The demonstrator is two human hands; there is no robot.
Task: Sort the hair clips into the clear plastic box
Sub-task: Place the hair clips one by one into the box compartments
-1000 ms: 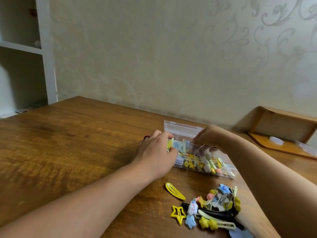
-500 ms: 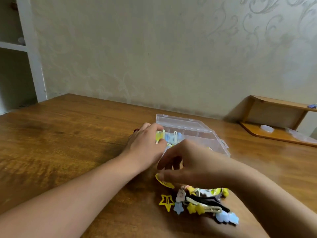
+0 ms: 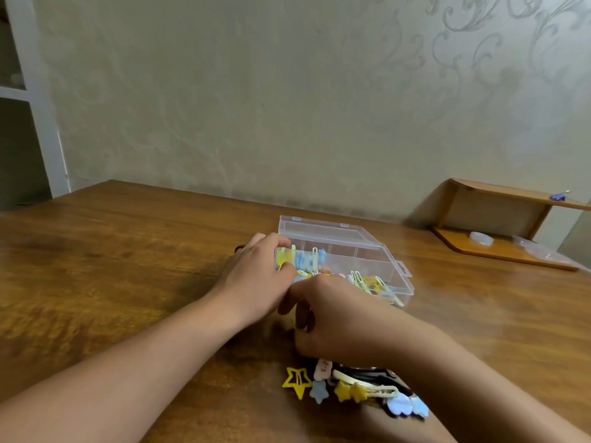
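Clear plastic box (image 3: 348,251), lid up, is gripped at its left end by left hand (image 3: 256,279). Right hand (image 3: 335,324) is curled over loose hair clips (image 3: 348,385) just in front of the box on the worktop (image 3: 112,266); what it holds cannot be told.

Yellow star clip (image 3: 296,379), clear plastic box (image 3: 345,241), brown wood-grain table (image 3: 112,266).

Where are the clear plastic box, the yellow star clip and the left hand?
clear plastic box (image 3: 335,233), head view, raised lid.
yellow star clip (image 3: 297,380), head view, its centre.
left hand (image 3: 256,279), head view, back of hand.
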